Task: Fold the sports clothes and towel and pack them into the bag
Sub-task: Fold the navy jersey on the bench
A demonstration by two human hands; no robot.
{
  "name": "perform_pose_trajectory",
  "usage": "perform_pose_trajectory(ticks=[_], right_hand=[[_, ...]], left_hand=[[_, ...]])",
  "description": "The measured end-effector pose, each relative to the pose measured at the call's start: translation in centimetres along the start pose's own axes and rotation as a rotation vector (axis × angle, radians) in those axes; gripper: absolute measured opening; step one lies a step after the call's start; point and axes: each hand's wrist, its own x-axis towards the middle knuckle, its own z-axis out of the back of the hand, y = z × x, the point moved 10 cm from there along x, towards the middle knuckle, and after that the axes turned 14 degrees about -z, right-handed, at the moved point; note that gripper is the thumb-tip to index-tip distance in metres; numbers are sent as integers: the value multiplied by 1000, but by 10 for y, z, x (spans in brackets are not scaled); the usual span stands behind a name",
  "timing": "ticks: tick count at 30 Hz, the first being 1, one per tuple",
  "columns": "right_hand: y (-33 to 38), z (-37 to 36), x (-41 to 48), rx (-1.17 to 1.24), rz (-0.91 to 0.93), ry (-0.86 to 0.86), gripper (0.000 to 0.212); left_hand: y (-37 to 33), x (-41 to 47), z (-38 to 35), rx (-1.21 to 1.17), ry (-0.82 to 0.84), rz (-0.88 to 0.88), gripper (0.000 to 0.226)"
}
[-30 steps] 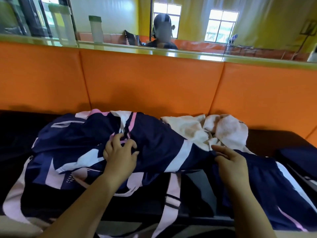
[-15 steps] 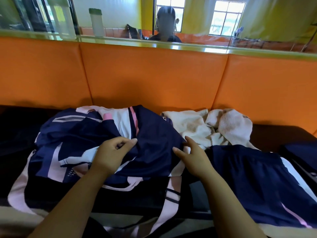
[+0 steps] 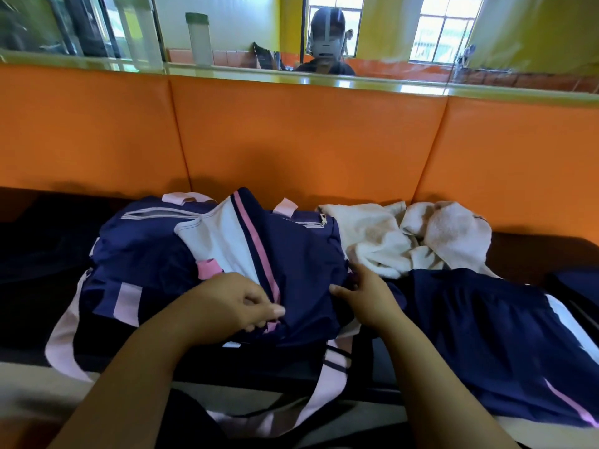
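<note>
- The navy bag (image 3: 139, 241) sits on the black bench seat (image 3: 39, 254), towards its left part, its back close to the orange backrest (image 3: 308, 140).
- A navy shirt (image 3: 301, 264) with a white panel and a pink stripe is draped over the top of the bag, and its far edge reaches the bag's zip line.
- The left hand (image 3: 230, 303) pinches the shirt's near edge beside the pink stripe, thumb and fingertips closed on the cloth.
- The right hand (image 3: 369, 298) is at the shirt's right edge with the thumb laid on the fabric. Its fingers seem to curl round that edge, though a fold hides their tips.
- The white towel (image 3: 372, 234) lies crumpled against the backrest, just right of the bag and touching it.
- The navy shorts (image 3: 486, 335) are spread flat in front of the towel, and their near hem reaches the seat's front edge.
- A pink bag strap (image 3: 327, 384) hangs over the seat's front edge between the two forearms.
- Bare seat shows to the left of the bag and at the far right, behind the shorts.
</note>
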Motion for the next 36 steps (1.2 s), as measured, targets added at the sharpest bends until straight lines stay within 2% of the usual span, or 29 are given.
perform_pose_trajectory(ticks=[2,5,7,9,11,13,15,18,19,22,25,26,29,31,32,34,36], right_hand=[[1,1,2,-121,18,-31,16],[2,17,-3,-15,40,-145,20],[8,29,-17,112,120,-187,13],[12,42,-33,257,199,-209,21],[16,57,-51,307,314,-259,28],[16,65,-64,338,391,-263,25],[8,67,-67,312,388,-235,27],[-8,63,-63,148,359,-170,36],[-13,57,-61,127,331,-102,35],[-32,40,-61,61,179,45,29],[-40,27,-68,-52,107,99,28],[-40,23,-71,-67,98,106,32],[-40,20,-75,-113,95,41,44],[-41,19,-78,-162,107,-10,46],[-41,20,-80,-174,112,-37,40],[-41,26,-86,-156,121,-92,28],[-43,31,-93,-116,126,-127,35]], left_hand=[[-9,3,20,-62,-185,-59,16],[-23,11,47,84,-423,-180,9],[-33,22,53,269,-463,-255,30],[-36,41,43,458,-350,-290,63],[-26,58,27,580,-171,-221,93],[-13,67,13,570,-35,-118,107],[-10,70,7,614,6,-82,94],[-23,63,4,696,-74,-178,33],[-26,57,2,697,-104,-213,26],[-20,37,-6,643,-94,-221,38],[0,10,-10,436,-75,-115,32],[7,2,-12,360,-65,-70,42],[12,-13,-13,239,-166,-89,74],[17,-17,-10,217,-260,-70,79],[24,-18,-11,233,-270,-27,80],[40,-20,-19,271,-225,76,76],[43,-25,-24,289,-238,74,49]])
